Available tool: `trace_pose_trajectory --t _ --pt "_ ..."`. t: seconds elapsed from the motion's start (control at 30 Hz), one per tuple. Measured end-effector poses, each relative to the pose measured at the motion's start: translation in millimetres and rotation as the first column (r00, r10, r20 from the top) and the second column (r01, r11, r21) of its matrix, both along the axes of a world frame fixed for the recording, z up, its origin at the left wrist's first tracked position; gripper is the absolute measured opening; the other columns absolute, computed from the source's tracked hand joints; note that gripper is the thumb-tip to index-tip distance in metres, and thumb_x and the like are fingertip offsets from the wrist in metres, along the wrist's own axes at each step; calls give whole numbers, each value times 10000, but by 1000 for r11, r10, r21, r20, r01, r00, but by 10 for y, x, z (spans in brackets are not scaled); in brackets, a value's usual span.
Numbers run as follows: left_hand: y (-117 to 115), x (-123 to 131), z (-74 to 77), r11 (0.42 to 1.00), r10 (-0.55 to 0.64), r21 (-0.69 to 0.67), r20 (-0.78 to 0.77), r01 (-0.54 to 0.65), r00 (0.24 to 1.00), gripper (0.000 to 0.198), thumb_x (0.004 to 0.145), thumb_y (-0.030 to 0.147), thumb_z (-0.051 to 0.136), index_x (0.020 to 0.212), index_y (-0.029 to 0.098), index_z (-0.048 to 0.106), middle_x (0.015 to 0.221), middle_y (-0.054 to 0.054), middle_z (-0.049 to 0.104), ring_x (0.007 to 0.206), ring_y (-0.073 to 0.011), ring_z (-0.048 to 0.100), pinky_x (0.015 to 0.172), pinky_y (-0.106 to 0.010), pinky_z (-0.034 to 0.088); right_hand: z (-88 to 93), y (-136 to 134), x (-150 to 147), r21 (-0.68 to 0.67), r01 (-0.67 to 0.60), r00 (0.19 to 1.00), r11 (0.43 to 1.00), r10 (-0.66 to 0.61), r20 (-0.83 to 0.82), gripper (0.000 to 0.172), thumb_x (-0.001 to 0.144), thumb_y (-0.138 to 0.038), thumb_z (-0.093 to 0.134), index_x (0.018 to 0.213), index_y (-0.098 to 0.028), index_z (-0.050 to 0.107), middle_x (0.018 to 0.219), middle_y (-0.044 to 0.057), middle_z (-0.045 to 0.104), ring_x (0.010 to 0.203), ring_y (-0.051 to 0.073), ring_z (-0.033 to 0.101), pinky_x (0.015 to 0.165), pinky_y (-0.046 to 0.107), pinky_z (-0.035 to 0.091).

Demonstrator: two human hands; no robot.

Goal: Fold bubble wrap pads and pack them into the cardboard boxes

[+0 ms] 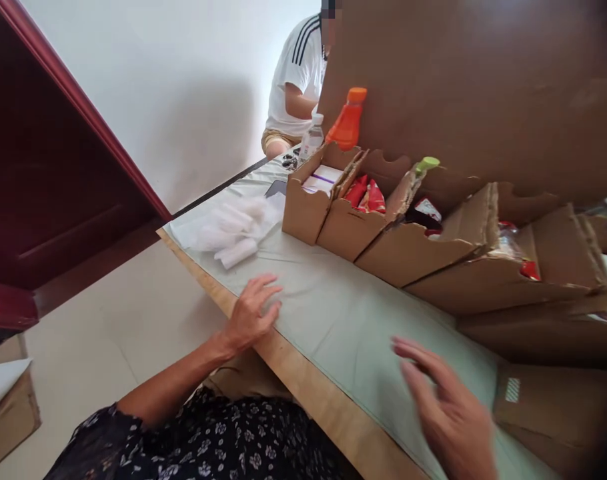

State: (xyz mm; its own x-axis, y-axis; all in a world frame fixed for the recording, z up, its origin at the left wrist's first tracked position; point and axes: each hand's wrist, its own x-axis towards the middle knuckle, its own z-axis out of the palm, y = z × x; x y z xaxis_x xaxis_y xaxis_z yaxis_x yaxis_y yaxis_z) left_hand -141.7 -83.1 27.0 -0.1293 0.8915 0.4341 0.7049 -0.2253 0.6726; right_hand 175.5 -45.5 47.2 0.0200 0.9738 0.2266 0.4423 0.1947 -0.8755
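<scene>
My left hand (255, 308) is over the table's near edge, its fingers apart and holding nothing. Just beyond its fingertips lies a loose pile of whitish, translucent plastic rolls or bags (236, 230), somewhat blurred. My right hand (446, 407) hovers above the pale table cover (328, 313) with thumb and fingers apart and nothing between them. The nearest things to it are the open cardboard bins (433, 257) beyond and a cardboard box (558, 407) on its right.
Red packets (366, 195) and a white-and-purple box (323, 179) sit in the bins. An orange bottle (347, 123) and a clear bottle (311, 140) stand behind. A person in a white shirt (293, 73) sits beyond a tall cardboard panel (458, 87). A dark red door (68, 167) is at left.
</scene>
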Motion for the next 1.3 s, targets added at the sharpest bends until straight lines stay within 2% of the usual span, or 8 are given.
trace_pose_trajectory --t 0.17,0.3,0.4,0.63,0.8,0.87,1.03,1.3 --pt "-3 -704 90 940 309 177 -87 -291 947 262 947 218 579 1185 205 687 1294 -118 704 1321 -285 598 1134 -505 479 32 664 -1542 90 -594 787 800 553 274 300 973 -274 532 1184 -321 740 1192 58 759 1089 272 692 949 470 576" --pt "21 -988 -54 913 403 120 -108 -390 909 258 935 235 582 1168 202 688 1255 -113 719 1267 -299 630 1107 -513 493 -14 1126 -2733 61 -696 600 715 533 597 494 892 -109 601 1364 -248 647 1460 121 609 1258 321 574 1020 493 494" --pt "-3 -986 -178 909 410 110 -84 -401 908 274 937 230 576 1191 199 674 1275 -125 704 1265 -295 630 1116 -514 484 -103 1198 -3064 58 -697 537 715 467 702 287 920 -126 587 1149 -223 730 1542 133 530 1296 337 522 993 487 456" --pt "-208 -588 -289 948 319 -53 203 -315 926 649 880 308 696 1478 212 463 1492 -171 549 1400 -323 527 1180 -540 419 -265 705 -1952 118 -527 796 842 440 416 23 922 -242 640 924 -236 662 1443 121 596 1184 296 630 975 485 477" --pt "-114 108 -213 931 31 -258 762 259 647 899 862 414 733 1591 198 254 1413 -183 606 1252 -283 648 1091 -461 512 -310 14 -1100 0 -221 971 975 220 93 150 902 -360 690 841 -250 608 1344 117 634 1027 246 694 888 420 558" --pt "-82 433 -157 855 -1 -284 835 434 550 872 863 397 722 1578 170 278 1325 -166 656 1177 -261 681 1054 -428 533 -325 -264 -937 -41 -153 988 987 154 23 173 881 -361 712 802 -247 609 1265 109 671 1015 242 692 907 412 556" --pt "-51 912 -69 800 1 -371 786 471 618 686 834 375 700 1443 158 469 1211 -120 717 1097 -243 698 962 -367 555 -296 -587 -662 -129 -149 977 980 125 -173 236 885 -385 687 724 -229 611 966 47 697 875 192 648 805 313 538" --pt "68 877 42 779 158 -387 883 494 442 587 839 492 620 1317 159 547 1119 -116 753 968 -251 734 774 -340 573 -279 -522 -486 -219 -35 861 975 -82 -502 294 866 -499 702 767 -225 660 793 12 697 752 177 623 728 287 523"
